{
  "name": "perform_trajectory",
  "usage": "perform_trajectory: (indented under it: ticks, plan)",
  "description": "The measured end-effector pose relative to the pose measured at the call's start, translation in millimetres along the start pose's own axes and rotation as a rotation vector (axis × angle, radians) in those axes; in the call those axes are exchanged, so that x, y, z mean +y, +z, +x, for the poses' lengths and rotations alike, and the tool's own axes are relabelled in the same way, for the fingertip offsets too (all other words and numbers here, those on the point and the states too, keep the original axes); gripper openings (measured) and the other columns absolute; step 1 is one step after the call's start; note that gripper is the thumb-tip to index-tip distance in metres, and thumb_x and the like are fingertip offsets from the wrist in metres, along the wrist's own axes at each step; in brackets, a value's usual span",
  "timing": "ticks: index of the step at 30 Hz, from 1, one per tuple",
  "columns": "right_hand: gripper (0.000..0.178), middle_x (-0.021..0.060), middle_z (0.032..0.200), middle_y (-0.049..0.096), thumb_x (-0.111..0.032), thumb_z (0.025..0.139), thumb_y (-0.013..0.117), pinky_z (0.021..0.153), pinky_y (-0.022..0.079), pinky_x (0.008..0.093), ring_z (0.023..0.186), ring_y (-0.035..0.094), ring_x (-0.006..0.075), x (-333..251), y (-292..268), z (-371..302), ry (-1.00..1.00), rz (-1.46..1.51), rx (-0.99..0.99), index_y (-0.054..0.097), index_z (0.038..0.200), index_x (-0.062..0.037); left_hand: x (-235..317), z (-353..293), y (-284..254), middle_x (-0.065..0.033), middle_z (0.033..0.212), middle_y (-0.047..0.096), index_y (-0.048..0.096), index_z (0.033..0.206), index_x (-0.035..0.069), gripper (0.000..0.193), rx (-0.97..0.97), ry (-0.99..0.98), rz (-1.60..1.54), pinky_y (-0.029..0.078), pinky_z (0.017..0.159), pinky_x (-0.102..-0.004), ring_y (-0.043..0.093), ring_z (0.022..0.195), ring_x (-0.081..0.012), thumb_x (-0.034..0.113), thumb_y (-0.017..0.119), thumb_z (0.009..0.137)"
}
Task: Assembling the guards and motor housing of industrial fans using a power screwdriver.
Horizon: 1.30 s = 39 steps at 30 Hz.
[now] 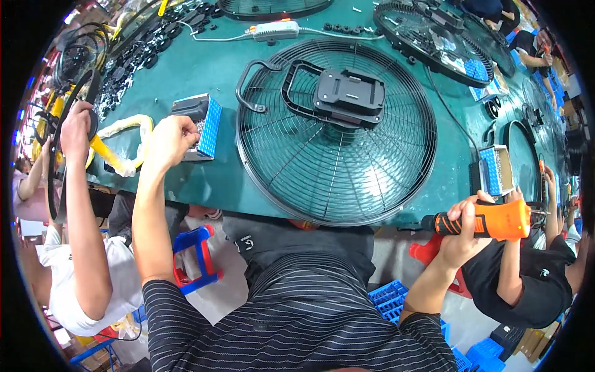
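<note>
My left hand (168, 144) is at a blue box (211, 129) of small metal screws, its thumb and fingers pinched together over the contents. Whatever lies between those fingertips is too small to tell. A black part sticks up at the box's far end. My right hand (462, 239) grips an orange and black power screwdriver (496, 221), held off the table's near right edge. Between the hands a round black wire fan grille (347, 180) lies flat, with a black rectangular housing (350, 96) on top. A curved black handle (246, 87) rests on the grille's left rim.
A white power strip (276, 30) and its cables cross the green table (204, 62) behind the grille. Black parts lie scattered at far left. Another grille (434, 43) lies at far right. Co-workers' arms reach in on both sides; a second screw box (496, 170) stands right.
</note>
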State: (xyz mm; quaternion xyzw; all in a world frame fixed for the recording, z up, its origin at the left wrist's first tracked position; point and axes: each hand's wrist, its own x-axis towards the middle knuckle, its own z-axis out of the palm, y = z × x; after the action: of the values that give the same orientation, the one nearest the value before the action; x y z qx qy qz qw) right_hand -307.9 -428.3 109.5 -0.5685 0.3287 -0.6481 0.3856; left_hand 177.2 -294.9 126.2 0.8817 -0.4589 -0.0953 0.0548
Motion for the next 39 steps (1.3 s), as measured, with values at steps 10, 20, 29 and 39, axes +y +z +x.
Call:
perform_trajectory:
  ticks: [10, 20, 29, 39]
  plan:
    - [0.037, 0.0104, 0.079, 0.05, -0.005, 0.091, 0.055, 0.054, 0.045, 0.0289, 0.057, 0.048, 0.015, -24, -4, -4, -0.068, 0.064, -0.057, 0.046, 0.124, 0.0059, 4, -23, -5, -0.011, 0.076, 0.065, 0.066, 0.088, 0.003, 0.01, 0.188, 0.026, -0.124, 0.049, 0.065, -0.0343, 0.062, 0.068, -0.0211, 0.008, 0.07, 0.08]
    - [0.054, 0.01, 0.095, 0.05, -0.021, 0.092, 0.065, 0.06, 0.048, 0.0285, 0.066, 0.056, 0.0144, -64, 57, -14, 0.074, 0.966, -0.237, 0.04, 0.132, 0.0044, 108, -136, 64, -0.0134, 0.097, 0.069, 0.069, 0.095, -0.002, 0.018, -0.015, 0.43, -1.403, 0.053, 0.077, -0.0297, 0.066, 0.089, -0.0189, -0.01, 0.072, 0.079]
    - [0.044, 0.0075, 0.088, 0.05, -0.019, 0.088, 0.068, 0.059, 0.048, 0.028, 0.062, 0.058, 0.0131, -62, 95, -31, 0.118, 0.98, -0.242, 0.045, 0.118, 0.0035, 137, -162, 108, -0.0164, 0.1, 0.068, 0.068, 0.101, -0.003, 0.022, -0.129, 0.483, -1.703, 0.046, 0.063, -0.0225, 0.06, 0.075, -0.0105, -0.013, 0.07, 0.082]
    - [0.041, 0.0073, 0.088, 0.051, -0.016, 0.088, 0.069, 0.058, 0.049, 0.0271, 0.061, 0.058, 0.0123, -62, 93, -39, 0.154, 0.897, -0.258, 0.044, 0.116, 0.0007, 135, -163, 117, -0.0149, 0.097, 0.069, 0.069, 0.1, -0.001, 0.021, -0.099, 0.534, -1.633, 0.044, 0.057, -0.0218, 0.057, 0.068, -0.0084, -0.011, 0.071, 0.082]
